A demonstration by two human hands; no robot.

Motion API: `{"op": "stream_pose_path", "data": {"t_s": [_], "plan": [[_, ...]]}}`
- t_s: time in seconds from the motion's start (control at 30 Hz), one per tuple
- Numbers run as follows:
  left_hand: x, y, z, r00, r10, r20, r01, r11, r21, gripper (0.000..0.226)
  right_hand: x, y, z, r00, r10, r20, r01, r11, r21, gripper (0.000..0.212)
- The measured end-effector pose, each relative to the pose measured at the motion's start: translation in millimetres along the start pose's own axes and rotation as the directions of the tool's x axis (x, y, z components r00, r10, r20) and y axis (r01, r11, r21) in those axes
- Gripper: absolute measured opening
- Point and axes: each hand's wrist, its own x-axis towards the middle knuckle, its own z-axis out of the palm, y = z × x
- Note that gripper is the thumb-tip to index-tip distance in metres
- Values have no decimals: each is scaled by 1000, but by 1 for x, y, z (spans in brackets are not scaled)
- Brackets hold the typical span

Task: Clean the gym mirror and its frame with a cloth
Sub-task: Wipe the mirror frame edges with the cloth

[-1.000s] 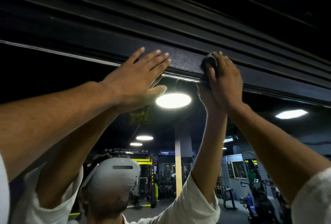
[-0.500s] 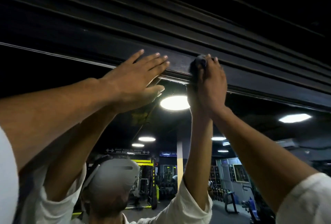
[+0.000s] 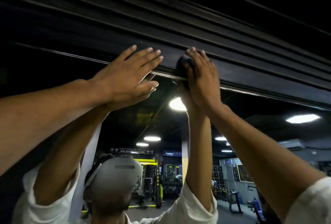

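right hand (image 3: 202,78) presses a dark cloth (image 3: 182,62) on the frame (image 3: 250,73); left hand (image 3: 132,75) lies flat just beside it.

frame (image 3: 250,78) rightward: free | leftward: left hand (image 3: 129,75) blocks, near cloth (image 3: 180,63)
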Motion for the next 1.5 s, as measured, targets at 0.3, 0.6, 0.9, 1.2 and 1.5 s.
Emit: {"op": "stream_pose_path", "data": {"t_s": [0.3,0.6,0.9,1.2,1.5], "plan": [[-24,-17,-6,997,-80,-5,80,997,14,93,4,-69,28,997,-69,29,67,996,55,47],[-30,-16,-3,996,-84,-5,84,996,21,90,-11,-81,29,1000,7,1,-7,999,43,51],[-28,-14,-3,997,-83,5,83,997,9,91,-15,-73,27,999,-48,9,48,998,-37,53],[-49,-46,-20,999,-18,42,18,1000,3,89,-5,-117,49,998,-55,25,55,998,12,53],[-116,-143,-49,993,-109,52,104,992,77,87,21,-186,86,1000,2,-22,0,996,93,50]]}}
